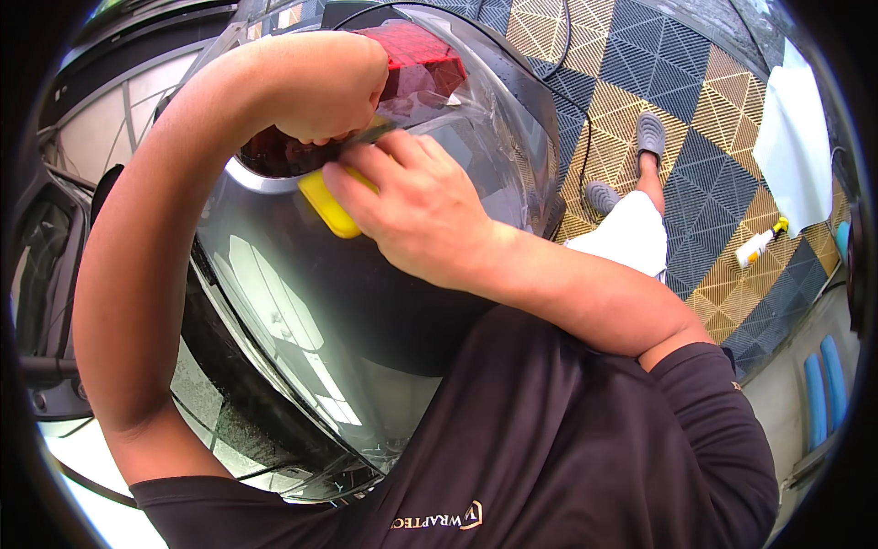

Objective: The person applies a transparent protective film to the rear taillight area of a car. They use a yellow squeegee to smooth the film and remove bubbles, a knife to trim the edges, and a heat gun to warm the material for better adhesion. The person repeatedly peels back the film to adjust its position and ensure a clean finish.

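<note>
Both arms reach over the rounded grey body panel (402, 320) of a car. My right hand (425, 201) is closed on a yellow squeegee (331, 206), which juts out below its thumb against the panel. Just above, my left hand (334, 87) is curled tight beside the red tail light (416, 59). Its fingertips are turned away, so what they grip cannot be made out. Between the two hands is a thin dark strip, partly covered by fingers. Wrinkled clear film (448, 119) lies over the tail light and the panel beside it.
To the right, another person's leg in white shorts (626, 233) and a grey sandal (650, 135) stand on patterned floor tiles (654, 46). A spray bottle (754, 247) is near a hanging white sheet (794, 137). A dark cable (588, 137) trails along the floor. Blue tubes (823, 393) stand at the lower right.
</note>
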Tool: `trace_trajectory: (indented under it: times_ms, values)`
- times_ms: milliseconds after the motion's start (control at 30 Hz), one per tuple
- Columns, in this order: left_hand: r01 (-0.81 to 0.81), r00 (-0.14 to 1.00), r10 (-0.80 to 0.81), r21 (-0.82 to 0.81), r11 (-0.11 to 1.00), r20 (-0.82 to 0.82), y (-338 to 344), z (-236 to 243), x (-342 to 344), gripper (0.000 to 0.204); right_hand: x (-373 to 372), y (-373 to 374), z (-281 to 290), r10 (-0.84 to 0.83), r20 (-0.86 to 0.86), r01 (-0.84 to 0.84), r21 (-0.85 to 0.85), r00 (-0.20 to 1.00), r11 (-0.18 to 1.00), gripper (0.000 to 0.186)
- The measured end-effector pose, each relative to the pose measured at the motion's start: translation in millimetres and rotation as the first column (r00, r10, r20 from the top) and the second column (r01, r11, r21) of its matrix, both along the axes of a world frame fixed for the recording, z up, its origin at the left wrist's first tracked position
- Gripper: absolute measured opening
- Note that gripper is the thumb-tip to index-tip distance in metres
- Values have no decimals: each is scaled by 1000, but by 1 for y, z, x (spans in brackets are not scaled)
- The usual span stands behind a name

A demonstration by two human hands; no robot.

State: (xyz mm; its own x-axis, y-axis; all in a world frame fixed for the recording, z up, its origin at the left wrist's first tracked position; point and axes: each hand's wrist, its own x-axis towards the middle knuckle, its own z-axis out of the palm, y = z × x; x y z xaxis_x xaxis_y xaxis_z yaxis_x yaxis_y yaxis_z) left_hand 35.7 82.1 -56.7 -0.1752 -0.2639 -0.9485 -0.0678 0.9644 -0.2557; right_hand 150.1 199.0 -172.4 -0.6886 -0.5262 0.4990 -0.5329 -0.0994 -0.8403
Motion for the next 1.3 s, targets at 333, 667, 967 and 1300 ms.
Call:
trace_trajectory:
  times_ms: [333,667,967,1300]
  values:
    - [-70,997,70,-24,997,-28,3,1,-7,20,-11,-16,27,-44,-96,42,-19,994,999,17]
    - [224,971,-212,104,969,-115,-4,-49,-5,28,-9,28,-54,63,109,-65,17,992,998,38]
    - [236,971,-239,172,956,-2,3,-155,-13,29,34,45,-92,57,148,-58,2,987,998,54]
    - [18,972,47,272,962,-232,-17,-168,-7,10,27,51,-81,72,163,-85,77,984,993,54]
